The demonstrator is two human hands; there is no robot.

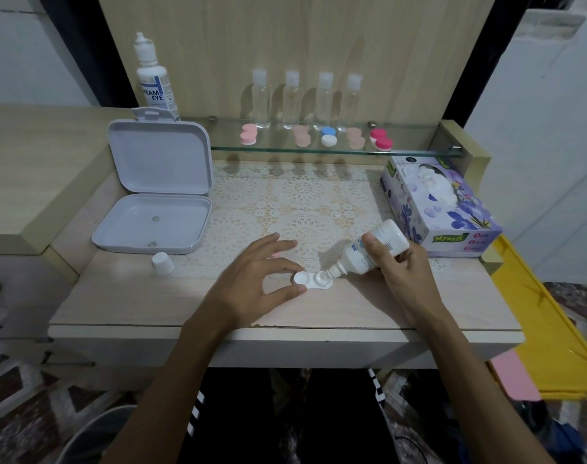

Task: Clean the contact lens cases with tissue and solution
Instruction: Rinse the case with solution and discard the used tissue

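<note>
The right hand [397,266] grasps a white solution bottle [372,251], tilted with its nozzle down over the right well of the white lens case [310,281] lying near the front of the worktop [134,306]. The left hand [258,279] pinches the case's left end between thumb and forefinger, other fingers spread. A loose cap [163,262] and an open grey box [154,192] sit to the left, a tissue box [442,205] to the right. The nozzle tip is hard to make out against the case.
</note>
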